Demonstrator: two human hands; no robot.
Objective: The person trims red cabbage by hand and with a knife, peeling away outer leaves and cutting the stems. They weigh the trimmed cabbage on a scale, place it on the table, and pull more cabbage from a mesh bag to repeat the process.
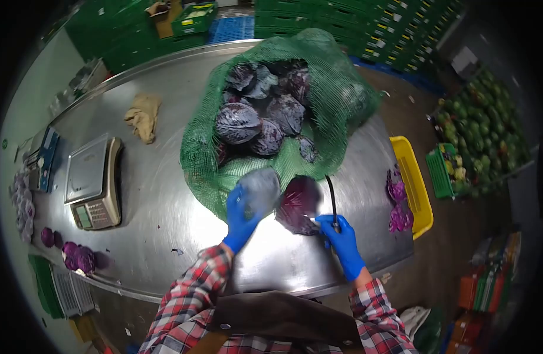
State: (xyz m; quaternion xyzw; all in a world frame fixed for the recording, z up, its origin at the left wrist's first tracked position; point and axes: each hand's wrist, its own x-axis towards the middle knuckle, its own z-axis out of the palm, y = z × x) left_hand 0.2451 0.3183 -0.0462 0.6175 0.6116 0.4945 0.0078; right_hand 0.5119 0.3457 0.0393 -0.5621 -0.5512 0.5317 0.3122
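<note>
in the head view, a blurred greyish cabbage leaf (262,187) is held by the half-curled left hand (240,219); a dark knife (331,197) is gripped in the curled right hand (341,237), beside a red cabbage (297,206) on the steel table (159,194).

Light from a source out of view throws hard white glare on the steel tabletop (209,219), beside the left hand (240,219) and between the forearms, while the trimmed red cabbages (79,258) at lower left cast soft shadows. The floor and green produce (481,124) at right are dim. Motion blur smears the greyish cabbage (263,190) at the left hand, leaf or head unclear. Fisheye distortion bows the table's edges, and black vignetting swallows the corners.
</note>
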